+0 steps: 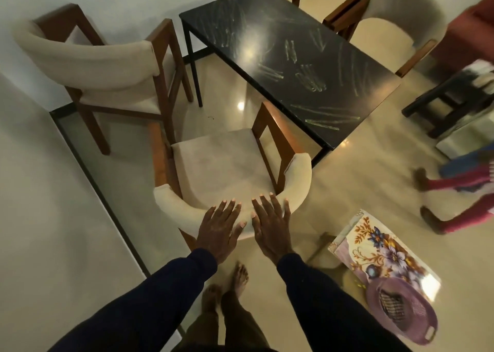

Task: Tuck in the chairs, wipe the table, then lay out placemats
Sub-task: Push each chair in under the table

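Observation:
A black table (288, 55) with pale green scribble marks stands ahead. In front of me is a cream-cushioned wooden chair (222, 164), its front legs near the table's edge. My left hand (220, 227) and my right hand (271, 224) lie flat side by side on its curved backrest, fingers straight. A second matching chair (107, 65) stands away from the table at the left. Two more chairs (385, 30) sit on the table's far side. Floral placemats (379, 250) lie on the floor at my right.
A purple basket (401, 314) sits on the placemats. A dark low table (451, 103) and a red sofa (470, 30) stand at the right. Another person's legs (454, 191) are blurred at the right edge. A white wall runs along the left.

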Demonstrator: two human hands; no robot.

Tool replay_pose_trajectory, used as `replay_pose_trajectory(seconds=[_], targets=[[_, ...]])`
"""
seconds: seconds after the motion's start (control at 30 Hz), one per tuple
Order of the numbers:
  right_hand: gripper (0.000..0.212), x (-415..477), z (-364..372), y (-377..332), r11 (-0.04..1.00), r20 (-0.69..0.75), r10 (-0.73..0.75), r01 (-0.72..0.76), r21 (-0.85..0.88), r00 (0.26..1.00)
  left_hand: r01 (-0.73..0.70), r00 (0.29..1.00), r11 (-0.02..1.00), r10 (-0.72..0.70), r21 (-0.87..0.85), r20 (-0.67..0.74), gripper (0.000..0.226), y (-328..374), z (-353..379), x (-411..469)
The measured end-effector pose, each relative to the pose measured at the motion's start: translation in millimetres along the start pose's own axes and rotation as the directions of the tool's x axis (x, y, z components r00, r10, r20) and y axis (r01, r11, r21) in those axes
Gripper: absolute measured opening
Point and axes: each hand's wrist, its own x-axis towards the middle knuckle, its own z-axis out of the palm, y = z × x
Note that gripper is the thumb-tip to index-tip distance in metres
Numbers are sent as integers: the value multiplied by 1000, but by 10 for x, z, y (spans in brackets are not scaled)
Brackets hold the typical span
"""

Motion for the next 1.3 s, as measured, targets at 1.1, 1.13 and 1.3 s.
replay_pose_trajectory(seconds=[1.1, 1.13, 1.3], targets=[[62, -1537, -140, -341, 997, 27, -5, 3, 74, 1000, 16, 999, 1000, -16, 9, 48, 57, 293, -49, -1074], [63, -1518, -129, -367, 998, 22, 12, -13, 55, 1000, 16, 998, 1000, -16, 8, 56, 58, 281, -51, -1060], [64, -1412, -61, -424, 998, 16, 44, -44, 49, 999, 9, 997, 1000, -9, 6, 80, 64, 227, -46, -981]])
